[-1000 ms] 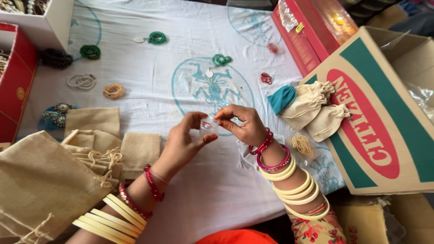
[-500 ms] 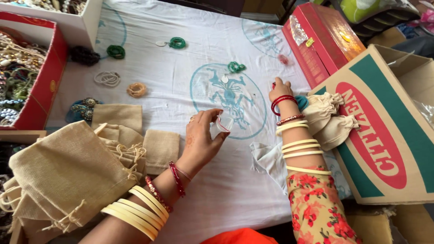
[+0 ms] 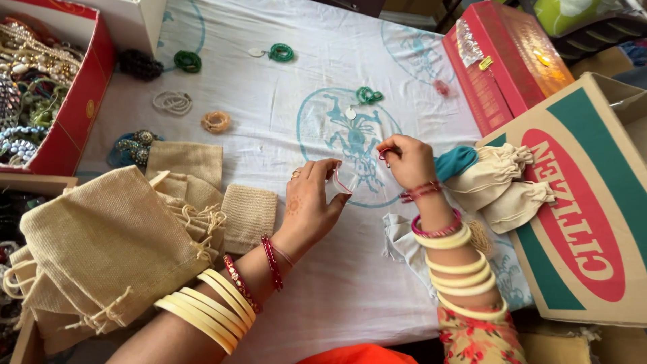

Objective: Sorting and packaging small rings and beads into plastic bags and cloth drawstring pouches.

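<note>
Over the teal figure printed on the white cloth (image 3: pixel 404 61), the left hand (image 3: pixel 313 202) pinches a small clear pouch (image 3: pixel 342 180) upright between thumb and fingers. Just right of it, the right hand (image 3: pixel 408 160) pinches a small red ring (image 3: pixel 384 156), nearly touching the pouch's mouth.

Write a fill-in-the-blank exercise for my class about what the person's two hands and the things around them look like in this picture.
1. The left hand pinches a small clear plastic ____ between its fingers.
2. The right hand holds a small ____-coloured ring above the white printed cloth.
3. The pile of beige jute drawstring bags lies to the ____ of the left hand.
4. The cream cloth pouches rest against the large ____ box.

Missing words: pouch; red; left; cardboard
</note>
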